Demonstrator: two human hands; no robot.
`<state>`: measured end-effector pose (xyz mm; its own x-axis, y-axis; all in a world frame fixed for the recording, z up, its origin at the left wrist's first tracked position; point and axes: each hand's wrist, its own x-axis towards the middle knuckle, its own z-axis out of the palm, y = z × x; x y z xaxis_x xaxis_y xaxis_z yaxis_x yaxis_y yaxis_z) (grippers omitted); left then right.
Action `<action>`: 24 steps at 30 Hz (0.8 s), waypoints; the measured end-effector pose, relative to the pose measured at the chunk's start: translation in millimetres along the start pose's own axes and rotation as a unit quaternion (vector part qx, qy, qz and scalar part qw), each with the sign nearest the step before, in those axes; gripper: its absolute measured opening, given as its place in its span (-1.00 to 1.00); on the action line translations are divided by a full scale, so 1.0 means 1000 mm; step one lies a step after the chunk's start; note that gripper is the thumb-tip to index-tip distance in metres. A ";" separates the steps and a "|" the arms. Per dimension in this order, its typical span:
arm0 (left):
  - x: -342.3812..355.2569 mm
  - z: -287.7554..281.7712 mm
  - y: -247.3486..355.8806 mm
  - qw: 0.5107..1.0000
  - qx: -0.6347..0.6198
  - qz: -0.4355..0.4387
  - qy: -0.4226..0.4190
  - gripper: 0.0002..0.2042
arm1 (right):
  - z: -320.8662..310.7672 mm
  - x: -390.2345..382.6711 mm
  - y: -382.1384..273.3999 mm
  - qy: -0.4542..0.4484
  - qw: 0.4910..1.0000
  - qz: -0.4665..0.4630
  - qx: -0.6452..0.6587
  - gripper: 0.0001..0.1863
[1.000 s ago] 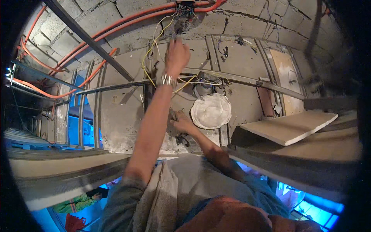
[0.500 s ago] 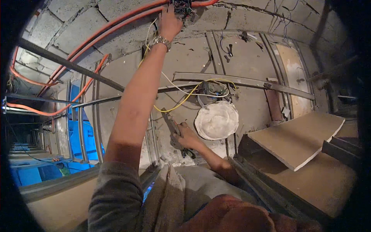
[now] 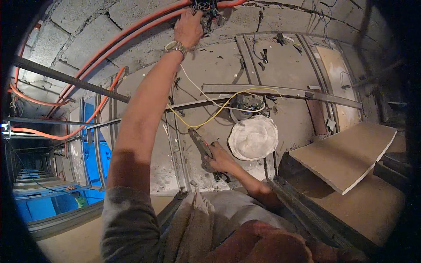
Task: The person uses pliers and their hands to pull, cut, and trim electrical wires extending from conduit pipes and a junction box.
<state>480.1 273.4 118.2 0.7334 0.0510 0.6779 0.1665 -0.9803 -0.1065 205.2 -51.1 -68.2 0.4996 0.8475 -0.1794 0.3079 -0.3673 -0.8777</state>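
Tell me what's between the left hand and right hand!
In the head view, a white wire, a yellow wire and metal rails lie between the left hand and right hand.

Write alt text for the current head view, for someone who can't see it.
A person's left hand reaches to a dark box of tangled wires beside orange conduit. The right hand is on a long dark object, near a round white one.

Left hand (image 3: 188,30) far forward, right hand (image 3: 222,160) closer in, curled
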 end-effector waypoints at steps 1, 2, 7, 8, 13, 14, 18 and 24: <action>0.007 0.004 0.002 1.000 -0.006 0.004 0.000 -0.61 | -0.002 -0.001 0.000 -0.002 1.000 0.005 0.006 -0.50; 0.014 0.000 -0.001 0.999 0.006 0.040 0.000 -0.60 | 0.000 0.000 0.002 0.000 1.000 0.005 0.010 -0.50; 0.029 -0.003 0.003 0.995 0.030 0.090 -0.003 -0.64 | -0.011 0.001 -0.008 -0.054 0.998 0.025 -0.001 -0.49; 0.029 -0.002 0.001 0.996 0.036 0.075 -0.022 -0.65 | -0.005 0.002 -0.004 -0.053 0.998 0.023 0.002 -0.49; 0.045 0.013 -0.008 0.996 0.024 0.087 -0.025 -0.68 | -0.011 0.000 -0.007 -0.051 0.998 0.040 0.022 -0.46; 0.046 0.017 -0.014 0.997 0.023 0.072 -0.035 -0.67 | -0.011 0.000 -0.007 -0.051 0.998 0.040 0.025 -0.46; 0.052 0.032 -0.038 0.999 -0.041 0.014 -0.018 -0.63 | -0.017 -0.002 -0.008 -0.042 0.998 0.041 0.030 -0.46; 0.049 0.051 -0.055 0.968 -0.203 -0.128 0.066 -0.52 | -0.017 0.000 -0.004 -0.048 0.998 0.031 0.037 -0.48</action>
<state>540.1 340.0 120.5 0.6072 0.3034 0.7343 0.0384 -0.9343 0.3543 217.0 -56.3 -56.9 0.4345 0.8581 -0.2736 0.2155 -0.3940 -0.8935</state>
